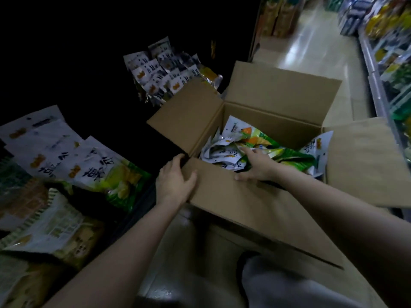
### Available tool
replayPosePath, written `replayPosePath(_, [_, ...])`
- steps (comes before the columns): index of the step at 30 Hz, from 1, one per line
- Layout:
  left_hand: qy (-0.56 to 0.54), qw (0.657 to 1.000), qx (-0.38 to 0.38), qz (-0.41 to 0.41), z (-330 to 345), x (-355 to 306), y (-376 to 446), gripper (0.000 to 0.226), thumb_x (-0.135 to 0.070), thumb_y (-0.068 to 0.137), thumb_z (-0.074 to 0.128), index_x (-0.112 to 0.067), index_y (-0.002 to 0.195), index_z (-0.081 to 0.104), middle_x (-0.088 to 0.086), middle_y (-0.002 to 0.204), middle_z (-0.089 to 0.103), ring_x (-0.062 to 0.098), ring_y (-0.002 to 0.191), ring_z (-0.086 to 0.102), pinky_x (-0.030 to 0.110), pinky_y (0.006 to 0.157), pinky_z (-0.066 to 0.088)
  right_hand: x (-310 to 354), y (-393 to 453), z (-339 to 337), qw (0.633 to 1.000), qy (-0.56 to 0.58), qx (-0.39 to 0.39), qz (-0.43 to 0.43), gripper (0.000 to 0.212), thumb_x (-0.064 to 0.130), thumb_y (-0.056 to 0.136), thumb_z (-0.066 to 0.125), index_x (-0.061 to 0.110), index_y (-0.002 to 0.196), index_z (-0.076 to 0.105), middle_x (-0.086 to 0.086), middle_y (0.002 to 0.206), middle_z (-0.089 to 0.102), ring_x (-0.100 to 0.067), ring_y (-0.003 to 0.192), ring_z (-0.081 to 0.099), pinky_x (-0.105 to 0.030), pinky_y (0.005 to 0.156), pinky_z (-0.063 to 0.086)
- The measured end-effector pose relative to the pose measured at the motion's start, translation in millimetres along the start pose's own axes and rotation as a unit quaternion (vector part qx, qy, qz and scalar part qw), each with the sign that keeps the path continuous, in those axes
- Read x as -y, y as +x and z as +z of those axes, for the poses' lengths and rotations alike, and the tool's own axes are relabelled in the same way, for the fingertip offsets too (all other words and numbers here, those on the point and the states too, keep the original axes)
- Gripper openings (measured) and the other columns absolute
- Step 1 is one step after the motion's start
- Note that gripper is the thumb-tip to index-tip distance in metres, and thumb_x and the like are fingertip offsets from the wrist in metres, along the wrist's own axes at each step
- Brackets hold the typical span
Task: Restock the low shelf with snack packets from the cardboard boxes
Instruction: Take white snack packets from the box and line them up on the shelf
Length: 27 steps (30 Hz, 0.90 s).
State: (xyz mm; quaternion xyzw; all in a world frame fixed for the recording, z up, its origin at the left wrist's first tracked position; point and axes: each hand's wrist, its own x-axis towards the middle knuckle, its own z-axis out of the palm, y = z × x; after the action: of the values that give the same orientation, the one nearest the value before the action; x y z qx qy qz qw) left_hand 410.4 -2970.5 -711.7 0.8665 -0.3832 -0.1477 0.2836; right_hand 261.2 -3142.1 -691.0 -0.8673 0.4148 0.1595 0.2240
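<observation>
An open cardboard box [273, 127] stands on the floor in the middle of the scene, its four flaps folded outward, with green-and-white snack packets [255, 150] heaped inside. The left hand [175, 181] rests on the near-left corner of the box: its fingers curl over the edge where the near flap meets the left flap, and the thumb lies flat on the near flap. The right hand [258, 163] reaches over the near flap into the box, fingers extended and loosely spread on top of the packets, touching them but not closed round any; the thumb points left along the near edge. On the left, the dim low shelf [142, 203] holds similar shelved packets [89, 165], and further stacked packets [164, 70] lie beyond the box's left flap.
</observation>
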Motion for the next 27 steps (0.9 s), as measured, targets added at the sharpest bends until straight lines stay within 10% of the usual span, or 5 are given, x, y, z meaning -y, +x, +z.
replayPosePath(12, [-0.036,0.998,0.051,0.008,77,-4,83,0.087,-0.046,0.086,0.058,-0.029,0.150,0.002,0.009,0.157,-0.010,0.027,0.145,-0.007,0.047,0.118,0.002,-74,96,-20,0.996,-0.066,-0.067,0.007,0.070,0.016,0.087,0.064,0.032,0.145,0.029,-0.012,0.151,0.024,-0.038,0.133,0.032,-0.048,0.108,0.033])
replayPosePath(19, [-0.005,0.994,0.033,0.106,107,-27,111,0.057,-0.008,0.099,0.035,-0.032,0.148,0.020,-0.002,0.159,0.002,0.020,0.146,-0.003,0.041,0.119,0.002,-79,135,-21,0.974,-0.059,-0.206,0.073,0.024,0.009,0.091,0.051,0.013,0.110,0.065,-0.014,0.111,0.062,-0.035,0.109,0.051,-0.057,0.106,0.027])
replayPosePath(24, [-0.040,0.996,0.042,0.074,105,-40,127,0.064,0.007,0.090,0.036,-0.022,0.147,0.028,0.006,0.158,0.007,0.026,0.146,0.003,0.038,0.119,0.005,-86,110,-57,0.923,0.100,-0.357,0.103,0.009,0.013,0.090,0.057,0.008,0.089,0.064,-0.017,0.091,0.062,-0.031,0.093,0.060,-0.038,0.078,0.045])
replayPosePath(27, [-0.012,0.996,0.075,0.039,96,-54,131,0.060,0.002,0.090,0.043,-0.018,0.145,0.031,0.009,0.158,0.008,0.030,0.145,0.002,0.041,0.117,0.004,-82,79,-88,0.896,0.186,-0.399,0.066,0.024,0.014,0.088,0.061,0.014,0.065,0.054,-0.006,0.074,0.053,-0.018,0.072,0.051,-0.028,0.052,0.030])
